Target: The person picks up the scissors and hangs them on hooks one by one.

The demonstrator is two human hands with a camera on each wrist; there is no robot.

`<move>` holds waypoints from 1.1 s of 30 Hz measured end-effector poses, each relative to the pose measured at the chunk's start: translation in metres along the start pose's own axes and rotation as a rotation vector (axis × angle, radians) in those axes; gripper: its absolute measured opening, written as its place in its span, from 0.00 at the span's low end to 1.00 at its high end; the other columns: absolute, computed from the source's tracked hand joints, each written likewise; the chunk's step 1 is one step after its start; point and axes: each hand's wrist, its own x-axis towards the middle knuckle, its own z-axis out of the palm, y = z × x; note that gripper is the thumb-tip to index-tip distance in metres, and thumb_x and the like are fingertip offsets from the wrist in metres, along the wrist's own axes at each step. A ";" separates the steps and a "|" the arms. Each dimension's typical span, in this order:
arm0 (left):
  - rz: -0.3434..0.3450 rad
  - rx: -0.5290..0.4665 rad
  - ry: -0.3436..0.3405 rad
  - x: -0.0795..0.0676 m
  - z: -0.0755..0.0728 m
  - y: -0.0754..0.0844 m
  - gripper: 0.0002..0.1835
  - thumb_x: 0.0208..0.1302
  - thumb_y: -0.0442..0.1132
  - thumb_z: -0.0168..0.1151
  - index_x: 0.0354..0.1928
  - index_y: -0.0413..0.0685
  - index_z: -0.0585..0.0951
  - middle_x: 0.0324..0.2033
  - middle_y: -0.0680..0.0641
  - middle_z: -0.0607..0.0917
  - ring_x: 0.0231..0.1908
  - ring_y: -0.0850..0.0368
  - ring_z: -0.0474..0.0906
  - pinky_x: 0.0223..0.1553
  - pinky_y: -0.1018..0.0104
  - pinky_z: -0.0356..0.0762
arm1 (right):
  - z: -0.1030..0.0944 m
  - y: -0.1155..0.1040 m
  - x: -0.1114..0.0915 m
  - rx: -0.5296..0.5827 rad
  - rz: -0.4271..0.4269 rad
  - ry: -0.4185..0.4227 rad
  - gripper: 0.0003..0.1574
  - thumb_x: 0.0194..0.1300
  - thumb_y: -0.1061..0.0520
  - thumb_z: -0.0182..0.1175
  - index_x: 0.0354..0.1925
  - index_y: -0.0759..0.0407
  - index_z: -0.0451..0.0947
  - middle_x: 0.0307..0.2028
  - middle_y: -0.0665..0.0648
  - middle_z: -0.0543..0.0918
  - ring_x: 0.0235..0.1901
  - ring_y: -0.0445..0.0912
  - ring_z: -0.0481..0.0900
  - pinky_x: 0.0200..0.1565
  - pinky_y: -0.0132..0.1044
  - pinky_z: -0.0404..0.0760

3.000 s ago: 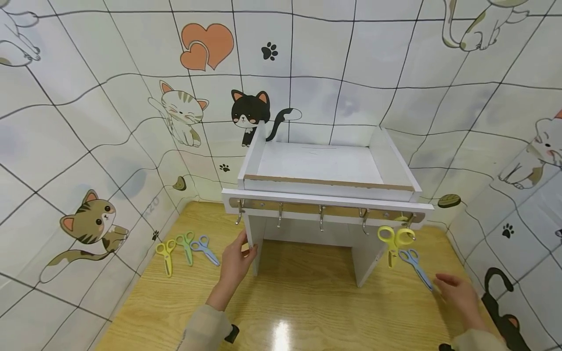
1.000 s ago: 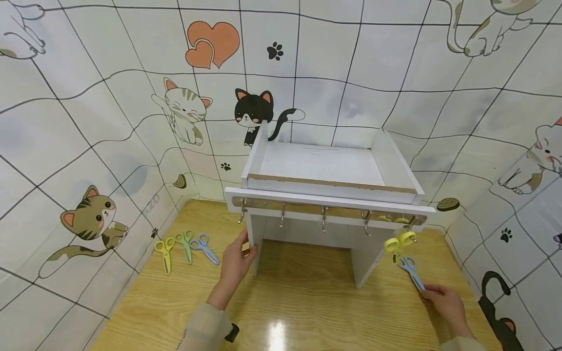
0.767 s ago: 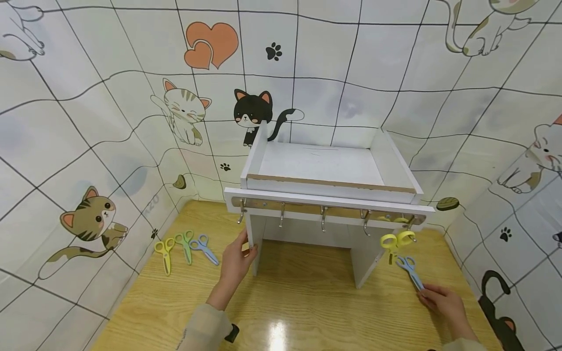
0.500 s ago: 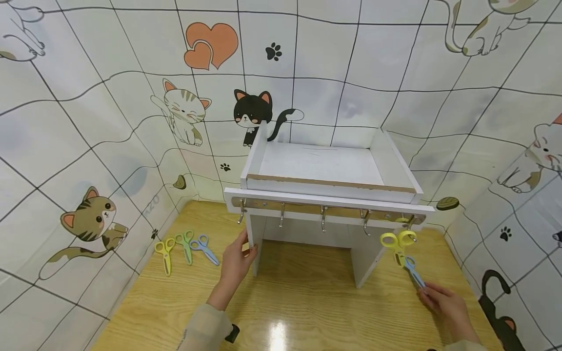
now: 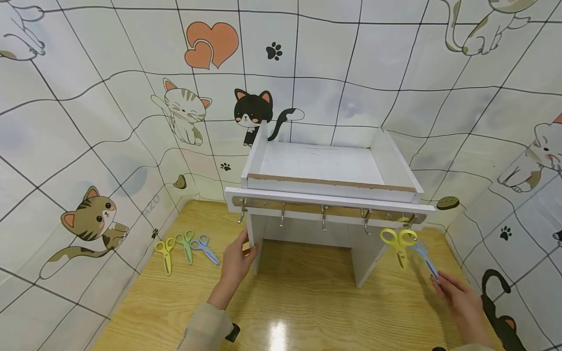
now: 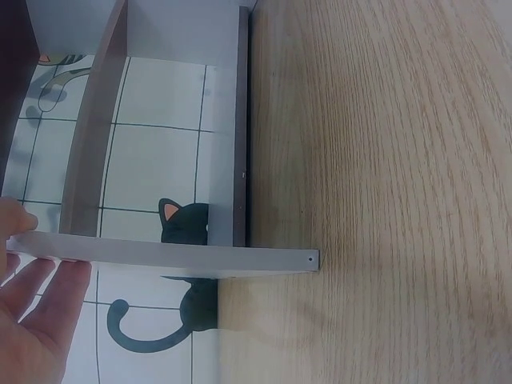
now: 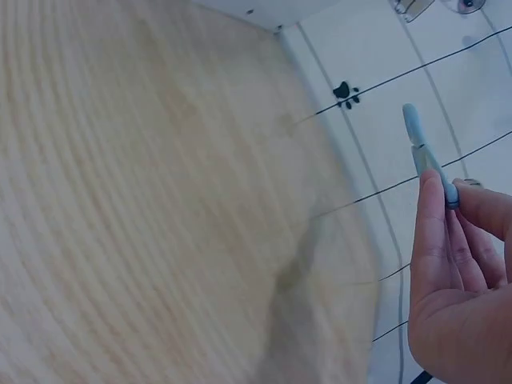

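My left hand (image 5: 237,258) grips the left side panel (image 5: 258,231) of a white rack (image 5: 320,187); the left wrist view has the fingers and thumb on opposite faces of that panel (image 6: 176,254). At the far right, my right hand (image 5: 461,298) pinches blue scissors (image 5: 429,263) by the blade end, handles pointing up and away. In the right wrist view those scissors (image 7: 424,152) stand edge-on between fingertips and thumb. Yellow scissors (image 5: 400,243) hang by a handle loop at the rightmost metal hook (image 5: 410,222), just left of the blue handles.
Several other hooks (image 5: 324,219) line the rack's front bar with nothing on them. Left of the rack, yellow (image 5: 166,253), green (image 5: 186,246) and blue scissors (image 5: 205,248) lie on the wooden table (image 5: 307,302). Cat-printed walls (image 5: 329,58) close in the back and sides.
Over the last half second my right hand has shifted right and slightly up with the blue scissors, away from the hanging yellow pair. Those, swung askew earlier, hang straighter now. My left hand keeps its place.
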 end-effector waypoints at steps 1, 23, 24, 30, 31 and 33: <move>0.001 -0.002 0.001 0.000 0.000 0.000 0.30 0.63 0.31 0.66 0.67 0.53 0.73 0.52 0.42 0.87 0.53 0.44 0.84 0.43 0.59 0.89 | 0.002 -0.003 -0.002 0.012 -0.022 0.005 0.21 0.66 0.74 0.57 0.31 0.54 0.90 0.28 0.52 0.89 0.31 0.42 0.90 0.41 0.28 0.88; 0.013 -0.004 0.001 0.001 -0.001 0.001 0.28 0.63 0.31 0.65 0.66 0.50 0.74 0.51 0.41 0.87 0.53 0.43 0.84 0.43 0.59 0.89 | 0.069 -0.056 -0.044 0.231 -0.319 -0.022 0.18 0.61 0.79 0.58 0.43 0.66 0.88 0.34 0.59 0.90 0.35 0.48 0.91 0.40 0.33 0.88; 0.013 -0.004 0.001 0.001 -0.001 0.001 0.28 0.63 0.31 0.65 0.66 0.49 0.74 0.51 0.41 0.87 0.53 0.43 0.84 0.43 0.59 0.89 | 0.072 -0.057 -0.046 0.242 -0.333 -0.032 0.18 0.61 0.79 0.58 0.43 0.66 0.87 0.35 0.59 0.90 0.35 0.48 0.91 0.40 0.33 0.88; 0.000 0.001 -0.006 0.001 -0.001 0.001 0.28 0.63 0.31 0.65 0.65 0.52 0.74 0.50 0.41 0.87 0.53 0.43 0.84 0.43 0.60 0.89 | 0.092 -0.062 -0.055 0.364 -0.465 -0.048 0.19 0.61 0.81 0.56 0.47 0.73 0.84 0.36 0.64 0.90 0.34 0.52 0.91 0.38 0.35 0.88; -0.001 0.002 -0.006 0.001 -0.001 0.001 0.28 0.63 0.31 0.65 0.65 0.52 0.74 0.50 0.41 0.87 0.53 0.43 0.84 0.43 0.60 0.89 | 0.095 -0.063 -0.056 0.389 -0.490 -0.044 0.19 0.60 0.82 0.56 0.47 0.74 0.83 0.36 0.65 0.90 0.33 0.52 0.91 0.37 0.35 0.88; 0.000 0.002 -0.006 0.000 -0.001 0.001 0.28 0.63 0.31 0.65 0.65 0.53 0.74 0.50 0.41 0.87 0.53 0.43 0.84 0.43 0.60 0.89 | 0.102 -0.065 -0.060 0.430 -0.542 -0.032 0.19 0.60 0.82 0.56 0.48 0.77 0.82 0.36 0.67 0.89 0.32 0.54 0.91 0.35 0.36 0.88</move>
